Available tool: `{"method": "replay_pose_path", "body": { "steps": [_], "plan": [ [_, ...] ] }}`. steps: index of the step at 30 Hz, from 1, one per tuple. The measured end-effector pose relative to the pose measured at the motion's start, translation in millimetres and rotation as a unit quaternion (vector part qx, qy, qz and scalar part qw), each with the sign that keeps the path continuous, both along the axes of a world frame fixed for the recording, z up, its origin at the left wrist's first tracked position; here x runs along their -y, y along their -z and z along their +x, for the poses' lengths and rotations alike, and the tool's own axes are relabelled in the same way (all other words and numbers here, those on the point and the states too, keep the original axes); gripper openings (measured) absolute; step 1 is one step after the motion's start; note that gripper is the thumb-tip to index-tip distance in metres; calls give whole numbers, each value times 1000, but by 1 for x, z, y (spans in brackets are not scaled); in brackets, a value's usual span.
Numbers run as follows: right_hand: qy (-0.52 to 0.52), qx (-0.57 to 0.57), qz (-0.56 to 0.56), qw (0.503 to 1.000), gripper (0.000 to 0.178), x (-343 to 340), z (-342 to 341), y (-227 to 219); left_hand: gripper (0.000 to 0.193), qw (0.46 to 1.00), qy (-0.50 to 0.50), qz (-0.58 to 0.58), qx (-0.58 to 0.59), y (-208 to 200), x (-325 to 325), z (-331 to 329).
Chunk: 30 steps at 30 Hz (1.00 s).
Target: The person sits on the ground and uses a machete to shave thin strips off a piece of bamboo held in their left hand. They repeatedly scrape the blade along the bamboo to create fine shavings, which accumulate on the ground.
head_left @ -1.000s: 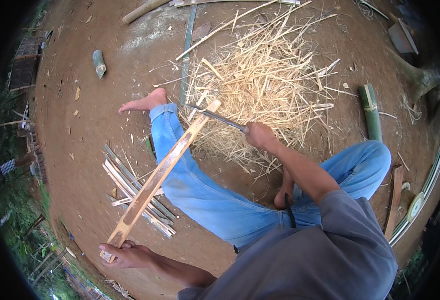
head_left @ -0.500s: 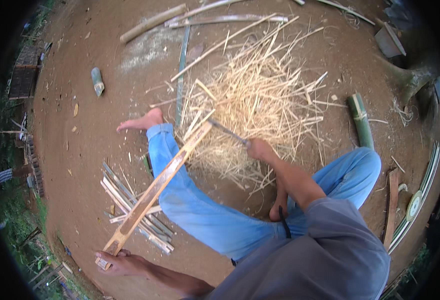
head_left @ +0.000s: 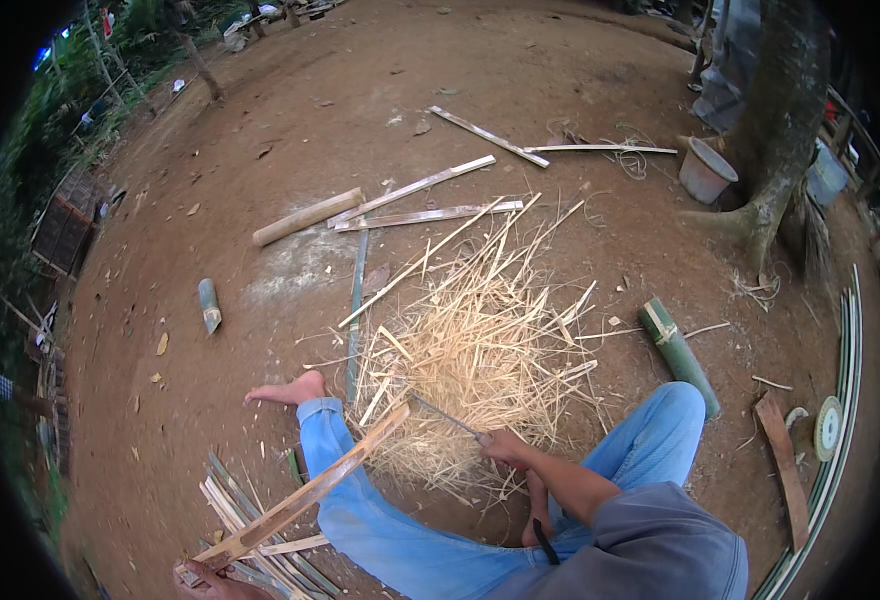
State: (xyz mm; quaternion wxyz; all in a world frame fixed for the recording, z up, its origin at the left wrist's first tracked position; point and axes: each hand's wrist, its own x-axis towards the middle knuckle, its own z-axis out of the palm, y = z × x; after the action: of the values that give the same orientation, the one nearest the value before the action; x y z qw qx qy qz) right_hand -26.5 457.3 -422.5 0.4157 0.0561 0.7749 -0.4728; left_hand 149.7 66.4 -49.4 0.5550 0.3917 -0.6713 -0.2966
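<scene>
A long split bamboo slat (head_left: 305,497) slants across my left shin, its far end above the edge of the shavings. My left hand (head_left: 212,584) is closed around its near end, at the lower left. In my right hand (head_left: 506,449) is a knife, and its thin dark blade (head_left: 446,415) points left toward the slat's far end. Whether blade and slat touch, I cannot tell. Just beyond both lies a heap of pale bamboo shavings (head_left: 480,345). Several split strips (head_left: 235,508) lie in a pile beside my left leg, partly under the slat.
A green bamboo section (head_left: 678,355) lies beyond my right knee, a short one (head_left: 209,306) at the left. Past the heap are a bamboo pole (head_left: 308,217) and several slats (head_left: 430,216). A bucket (head_left: 707,172) stands by a tree trunk (head_left: 785,120). Long strips (head_left: 845,400) line the right.
The view has tilted up, showing more ground ahead, so hands and slat sit lower in the picture. Both hands keep their hold, and the knife stays near the slat's far end.
</scene>
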Motion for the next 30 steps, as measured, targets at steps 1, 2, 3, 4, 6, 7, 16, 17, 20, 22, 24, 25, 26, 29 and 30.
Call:
{"method": "replay_pose_path", "body": {
  "steps": [1, 2, 3, 4, 6, 7, 16, 17, 20, 22, 24, 25, 26, 29, 30],
  "plan": [
    [19, 16, -13, 1000, 31, -5, 8, 1, 52, 999, 30, 24, -33, 2, 0, -1],
    [39, 31, -26, 998, 31, -9, 13, 3, 47, 989, 95, 87, -68, 19, 34, 18],
    [25, 20, -28, 999, 31, -7, 17, -3, 46, 982, 118, 103, -109, 9, 22, 17],
    [12, 8, -29, 999, 31, -5, 20, -9, 45, 972, 140, 119, -150, 2, 11, 12],
    [-8, -12, -12, 1000, 31, -6, 17, -26, 43, 948, 182, 137, -224, -11, -6, -12],
    [-24, -17, 3, 1000, 30, -4, 14, -33, 42, 938, 193, 135, -254, -12, -13, -20],
    [-38, -38, -12, 998, 32, 20, 17, -43, 33, 885, 302, 120, -334, -25, -22, -53],
    [-28, -38, -17, 999, 30, 21, 22, -41, 33, 901, 262, 109, -327, -24, -31, -59],
    [58, 24, -44, 997, 28, 24, 27, -41, 38, 907, 265, 103, -310, -21, -41, -79],
    [21, -2, -18, 1000, 25, 54, 38, -83, 41, 921, 244, 65, -296, -26, -32, -67],
    [-15, -137, -28, 990, 26, 70, 58, -112, 43, 934, 198, 45, -294, -24, -30, -67],
    [-30, -209, -32, 977, 29, 78, 61, -126, 43, 936, 192, 44, -291, -22, -26, -64],
    [-70, -207, -46, 975, 27, 83, 63, -147, 43, 939, 185, 44, -288, -21, -22, -59],
    [-137, -200, -57, 968, 24, 91, 55, -171, 44, 941, 177, 38, -288, -18, -23, -57],
    [-131, -189, -41, 972, 23, 92, 49, -157, 44, 941, 175, 35, -288, -17, -24, -58]
  ]
}}
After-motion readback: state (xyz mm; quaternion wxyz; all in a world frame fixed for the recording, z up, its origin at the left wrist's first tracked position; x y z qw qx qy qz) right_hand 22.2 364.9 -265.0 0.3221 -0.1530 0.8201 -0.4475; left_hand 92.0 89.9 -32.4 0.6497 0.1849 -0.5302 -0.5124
